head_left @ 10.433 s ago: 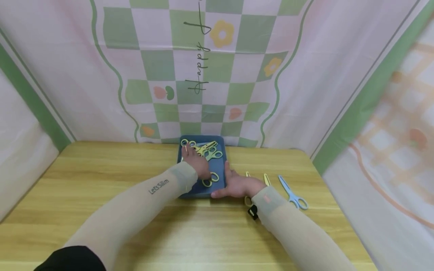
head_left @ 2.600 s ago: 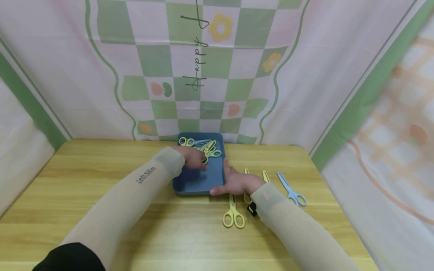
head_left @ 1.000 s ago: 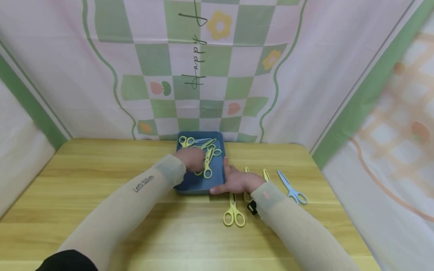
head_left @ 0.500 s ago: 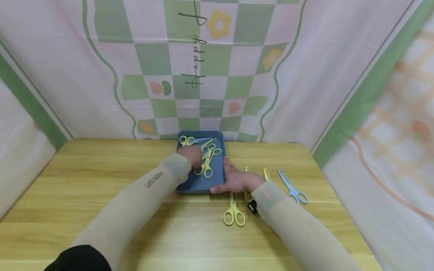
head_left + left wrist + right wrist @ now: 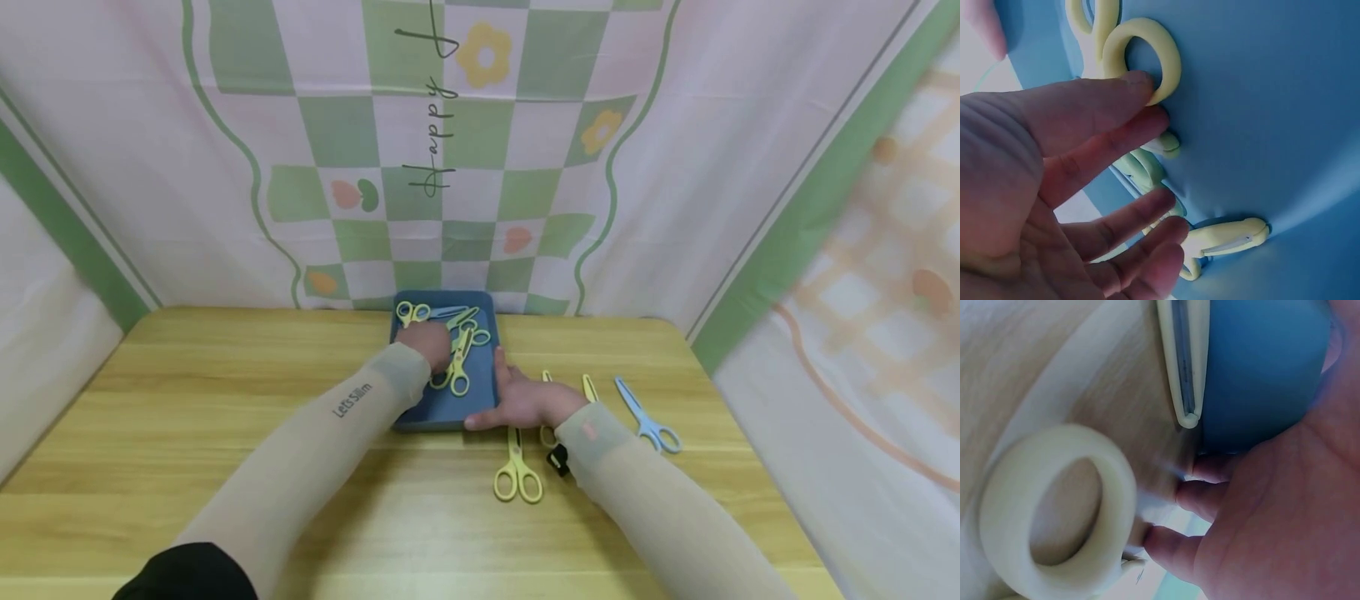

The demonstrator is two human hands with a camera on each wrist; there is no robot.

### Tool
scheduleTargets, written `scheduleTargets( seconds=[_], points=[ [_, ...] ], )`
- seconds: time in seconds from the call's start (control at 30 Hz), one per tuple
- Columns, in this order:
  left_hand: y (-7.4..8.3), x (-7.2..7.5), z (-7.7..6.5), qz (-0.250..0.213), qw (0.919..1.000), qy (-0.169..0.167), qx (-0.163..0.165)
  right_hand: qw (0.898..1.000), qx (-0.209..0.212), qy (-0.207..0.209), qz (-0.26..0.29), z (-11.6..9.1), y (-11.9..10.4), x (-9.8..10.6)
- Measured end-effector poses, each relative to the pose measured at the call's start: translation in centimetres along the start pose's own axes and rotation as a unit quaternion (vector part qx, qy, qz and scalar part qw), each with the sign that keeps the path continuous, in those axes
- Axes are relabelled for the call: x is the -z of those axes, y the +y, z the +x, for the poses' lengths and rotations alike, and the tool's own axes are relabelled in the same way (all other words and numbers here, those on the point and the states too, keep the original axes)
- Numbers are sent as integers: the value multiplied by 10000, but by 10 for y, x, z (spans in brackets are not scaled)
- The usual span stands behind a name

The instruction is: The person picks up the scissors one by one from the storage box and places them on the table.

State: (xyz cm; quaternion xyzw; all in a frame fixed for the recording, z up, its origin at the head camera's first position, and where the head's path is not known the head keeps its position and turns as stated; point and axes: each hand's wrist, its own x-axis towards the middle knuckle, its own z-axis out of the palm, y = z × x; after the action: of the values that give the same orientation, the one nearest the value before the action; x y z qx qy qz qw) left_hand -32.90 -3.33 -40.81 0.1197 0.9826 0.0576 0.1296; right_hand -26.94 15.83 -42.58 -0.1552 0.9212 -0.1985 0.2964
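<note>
Two hands of mine are working at the blue tray on the wooden table. My left hand is pinching the yellow scissors: thumb tip is lying over one handle loop, forefinger is sitting right against it, and the other fingers are hanging loose. These scissors are lying near the tray's middle, loops towards me, blades pointing towards the green scissors. My right hand is bracing the tray's right side, thumb and fingers spread apart, gripping nothing. On the table just in front of it, a loose yellow pair is lying; a light-blue pair is resting farther right.

I'm judging that the step in hand is separating this one from the jumble. The next move is probably calling for a firmer pinch and a straight lift, so the blades aren't dragging the green scissors along.
</note>
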Motion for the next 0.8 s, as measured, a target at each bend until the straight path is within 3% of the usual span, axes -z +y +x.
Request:
scheduleTargets(
  seconds=[0.2,0.6,0.8],
  points=[
    [5,2,-10,258,9996,67,55,9999,91,72,28,-1,0,-1],
    [-2,-1,-2,151,9997,-203,29,9999,103,45,-1,-2,-1,-1],
    [-4,10,-9,77,9996,-269,-95,9999,105,26,-23,0,1,0]
  ],
)
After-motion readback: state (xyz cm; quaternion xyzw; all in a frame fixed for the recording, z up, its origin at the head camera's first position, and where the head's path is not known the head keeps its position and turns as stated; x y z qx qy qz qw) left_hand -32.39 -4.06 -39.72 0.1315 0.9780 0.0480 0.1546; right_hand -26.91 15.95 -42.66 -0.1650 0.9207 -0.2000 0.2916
